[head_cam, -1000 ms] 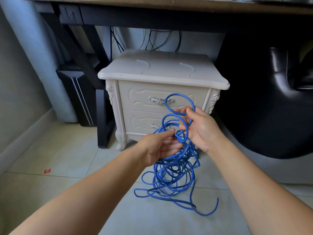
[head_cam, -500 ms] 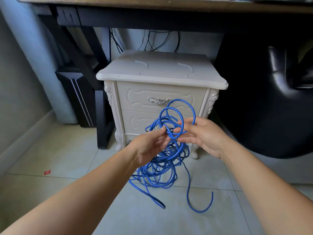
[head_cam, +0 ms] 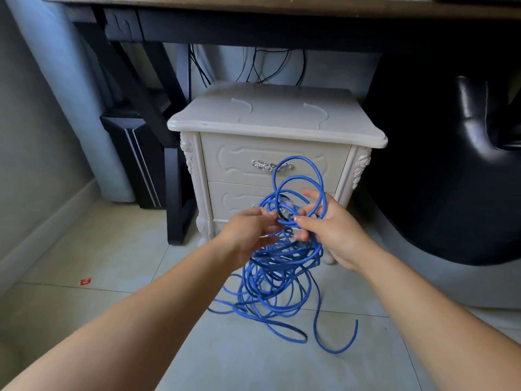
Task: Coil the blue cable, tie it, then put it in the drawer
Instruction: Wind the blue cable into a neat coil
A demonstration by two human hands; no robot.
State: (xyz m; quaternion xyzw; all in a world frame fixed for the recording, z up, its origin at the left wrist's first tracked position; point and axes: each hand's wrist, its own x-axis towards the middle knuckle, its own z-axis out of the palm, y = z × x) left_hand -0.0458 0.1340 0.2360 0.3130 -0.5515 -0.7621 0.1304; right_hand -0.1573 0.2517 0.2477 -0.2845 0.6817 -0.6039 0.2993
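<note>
Blue cable [head_cam: 282, 266] held tangled before closed drawer [head_cam: 270, 162] of white nightstand [head_cam: 270, 117]; lower loops trailed on floor. Strands pinched by left hand [head_cam: 248, 232]; loops gripped by right hand [head_cam: 329, 227].

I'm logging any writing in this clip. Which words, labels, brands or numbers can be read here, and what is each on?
No text can be read anywhere in this view.
Red scrap on the floor: any print is too small to read.
Blue cable: no print can be made out on it.
Nightstand and black computer case: no label or brand shows.
</note>
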